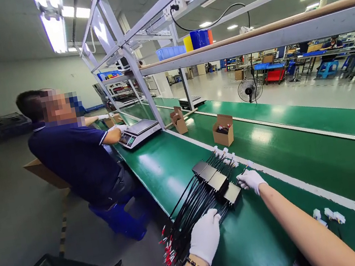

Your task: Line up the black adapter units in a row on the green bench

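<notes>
Several black boxes with flat silver tops lie in a row on the green bench, black cables running out of both sides. Nearest me is one such box, between my two gloved hands. My left hand is closed round the black cables on its near left side. Pinched in my right hand are the thin leads on its other side, close to a white connector. More white connectors lie beyond the boxes. Red and white wire ends hang at the bench's left edge.
A co-worker sits at the left, one gloved hand at a weighing scale. An open carton and another carton stand on the green belt. White connectors lie at the right. A shelf crosses above.
</notes>
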Tool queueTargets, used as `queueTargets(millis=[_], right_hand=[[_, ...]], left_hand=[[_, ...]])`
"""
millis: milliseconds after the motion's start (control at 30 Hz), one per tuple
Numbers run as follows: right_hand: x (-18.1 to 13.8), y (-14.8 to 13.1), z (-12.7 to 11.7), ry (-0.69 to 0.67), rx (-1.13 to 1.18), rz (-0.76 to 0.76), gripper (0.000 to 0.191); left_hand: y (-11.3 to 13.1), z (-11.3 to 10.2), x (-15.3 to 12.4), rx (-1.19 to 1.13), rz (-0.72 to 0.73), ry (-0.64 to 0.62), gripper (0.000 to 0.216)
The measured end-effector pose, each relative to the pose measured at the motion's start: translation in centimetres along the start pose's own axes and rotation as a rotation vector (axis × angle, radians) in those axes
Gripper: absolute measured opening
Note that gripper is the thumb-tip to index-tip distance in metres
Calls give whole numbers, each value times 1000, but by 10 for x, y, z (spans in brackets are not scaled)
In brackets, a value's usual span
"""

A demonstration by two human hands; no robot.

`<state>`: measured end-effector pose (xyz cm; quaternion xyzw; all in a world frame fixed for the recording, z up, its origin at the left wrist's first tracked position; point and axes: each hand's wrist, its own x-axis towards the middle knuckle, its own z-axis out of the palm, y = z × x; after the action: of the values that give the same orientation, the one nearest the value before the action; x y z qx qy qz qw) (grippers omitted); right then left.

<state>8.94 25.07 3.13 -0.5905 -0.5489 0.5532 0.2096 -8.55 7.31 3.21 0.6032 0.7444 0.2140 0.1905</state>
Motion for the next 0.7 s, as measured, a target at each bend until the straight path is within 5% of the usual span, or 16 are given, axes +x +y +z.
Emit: queueTargets(millis=[200,333,433,533,600,700], right_hand=[[-15,-2,-28,116,-93,-109,23],[-64,7,-56,227,-39,-227,36],[-111,16,-64,279,34,-279,36],[-152,22,-63,275,97,-309,37],[-173,25,-61,258,131,-328,38],[-194,30,-61,244,173,-342,41]], left_hand=[[12,7,-33,35,123,73,39],[46,29,-73,-162,232,-254,42],[73,58,-89,-337,110,-551,76],[89,84,-86,-516,-10,-648,97],[91,95,-77,-664,-82,-673,82],[81,97,-60,-859,-197,-811,33]])
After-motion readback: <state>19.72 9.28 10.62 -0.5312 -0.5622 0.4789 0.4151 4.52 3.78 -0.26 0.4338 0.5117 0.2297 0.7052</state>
